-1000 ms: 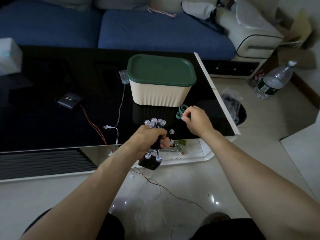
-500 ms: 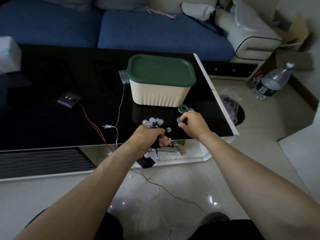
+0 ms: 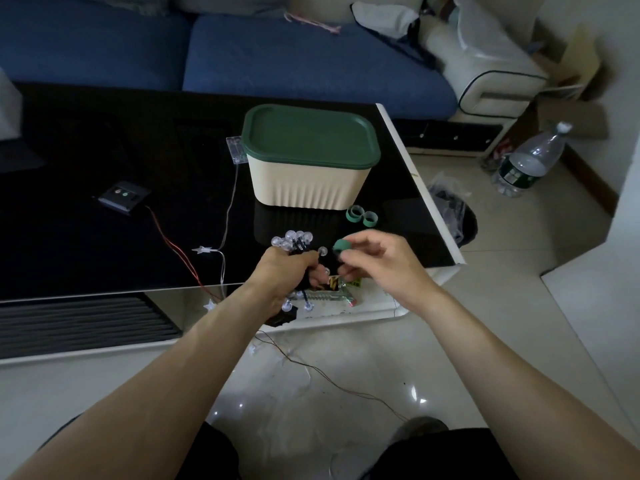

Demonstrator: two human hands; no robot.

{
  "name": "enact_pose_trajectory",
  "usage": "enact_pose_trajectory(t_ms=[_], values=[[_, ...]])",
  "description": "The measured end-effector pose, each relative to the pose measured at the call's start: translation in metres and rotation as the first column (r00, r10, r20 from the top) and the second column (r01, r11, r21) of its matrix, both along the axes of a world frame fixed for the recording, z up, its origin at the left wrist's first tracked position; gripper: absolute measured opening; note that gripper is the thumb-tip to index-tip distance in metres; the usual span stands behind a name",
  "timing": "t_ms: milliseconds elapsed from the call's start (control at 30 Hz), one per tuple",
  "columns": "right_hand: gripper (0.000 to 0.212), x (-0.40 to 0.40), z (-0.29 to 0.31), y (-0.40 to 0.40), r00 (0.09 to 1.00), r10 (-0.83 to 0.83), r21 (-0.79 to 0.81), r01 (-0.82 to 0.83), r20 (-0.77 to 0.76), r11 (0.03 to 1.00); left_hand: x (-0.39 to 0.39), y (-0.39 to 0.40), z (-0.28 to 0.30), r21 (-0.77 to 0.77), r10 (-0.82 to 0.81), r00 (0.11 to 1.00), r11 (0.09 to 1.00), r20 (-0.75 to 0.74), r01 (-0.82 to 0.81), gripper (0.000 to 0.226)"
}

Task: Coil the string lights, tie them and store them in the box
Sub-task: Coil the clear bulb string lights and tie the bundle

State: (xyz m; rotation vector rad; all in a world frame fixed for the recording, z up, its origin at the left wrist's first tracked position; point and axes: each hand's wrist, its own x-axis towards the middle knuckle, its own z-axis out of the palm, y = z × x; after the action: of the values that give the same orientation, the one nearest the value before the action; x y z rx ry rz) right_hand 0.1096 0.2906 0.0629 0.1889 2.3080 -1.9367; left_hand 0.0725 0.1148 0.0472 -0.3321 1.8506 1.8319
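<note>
no legible text, bottle (image 3: 530, 161) label and wrapper (image 3: 341, 294) print unreadable

The glossy black glass counter (image 3: 104, 237) with its white edge strip fills the left and centre of the frame; on it at upper centre stands the cream ribbed plastic box (image 3: 306, 183), vertically fluted, under a dark green plastic lid (image 3: 308, 135); just right of the box lie two green tie rings (image 3: 362, 216); a third green tie loop (image 3: 342, 245) shows at the right hand (image 3: 377, 263); clear round bulbs on black wire, the coiled string lights (image 3: 294, 240), rise from the left hand (image 3: 287, 275); at left, a grey small control box (image 3: 123, 197) trails red and black wire (image 3: 176, 249); a blue fabric sofa (image 3: 242, 53) spans the top; the pale glossy tiled floor (image 3: 329, 386) lies below.
</note>
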Motion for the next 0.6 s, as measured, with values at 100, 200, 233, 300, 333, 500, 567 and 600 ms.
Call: enact_pose_trajectory(t_ms=[100, 200, 233, 300, 333, 500, 567, 600], values=[[0.016, 0.021, -0.006, -0.011, 0.998, 0.068, 0.048, -0.068, -0.003, 0.997, 0.005, 0.004, 0.000, -0.039, -0.024, 1.000, 0.999, 0.010, 0.024, 0.020], [0.018, 0.033, -0.014, -0.016, 0.994, 0.098, 0.188, -0.087, -0.051, 0.978, 0.010, 0.004, 0.000, -0.020, -0.092, 0.995, 0.995, 0.038, 0.093, 0.029], [0.018, 0.035, -0.015, -0.015, 0.994, 0.090, 0.213, -0.076, -0.055, 0.974, 0.012, 0.003, 0.000, 0.000, -0.131, 0.991, 0.991, 0.038, 0.131, 0.033], [0.019, 0.039, -0.016, -0.011, 0.997, 0.073, 0.255, -0.064, -0.026, 0.965, 0.015, 0.001, 0.002, 0.017, -0.226, 0.974, 0.974, 0.028, 0.226, 0.034], [0.018, 0.040, -0.015, -0.009, 0.997, 0.071, 0.272, -0.065, -0.013, 0.960, 0.016, 0.000, 0.002, 0.016, -0.267, 0.963, 0.964, 0.019, 0.267, 0.030], [0.025, 0.039, -0.012, 0.005, 0.999, 0.037, 0.175, -0.037, 0.000, 0.984, 0.015, 0.000, -0.001, 0.029, -0.308, 0.951, 0.951, 0.023, 0.307, 0.017], [0.028, 0.038, -0.013, 0.007, 0.999, 0.009, 0.183, -0.001, -0.044, 0.983, 0.014, 0.002, 0.000, 0.034, -0.290, 0.957, 0.957, 0.004, 0.290, 0.019], [0.027, 0.039, -0.014, 0.008, 0.997, -0.008, 0.193, 0.022, -0.071, 0.981, 0.014, 0.004, 0.000, 0.031, -0.279, 0.960, 0.960, -0.004, 0.279, 0.021]])
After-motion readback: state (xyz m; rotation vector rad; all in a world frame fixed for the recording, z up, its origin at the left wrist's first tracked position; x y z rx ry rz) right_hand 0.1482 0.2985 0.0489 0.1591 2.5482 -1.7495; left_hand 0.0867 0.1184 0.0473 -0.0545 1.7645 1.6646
